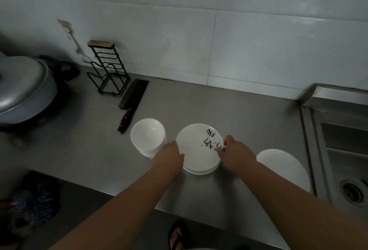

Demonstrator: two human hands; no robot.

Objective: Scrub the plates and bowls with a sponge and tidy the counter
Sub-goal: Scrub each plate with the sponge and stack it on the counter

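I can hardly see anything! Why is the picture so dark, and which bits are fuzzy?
Head view: dim light, so the white plate and bowls stand out brightest; the pot at the left edge and the sink at the right edge look smeared, the middle sharper.

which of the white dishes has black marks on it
The middle plate: it carries black brush marks, while the bowls left of it and the right plate are plain white.

Cleaver (132, 100) beside black wire rack (105, 58), grey lidded pot (22, 84) at far left.
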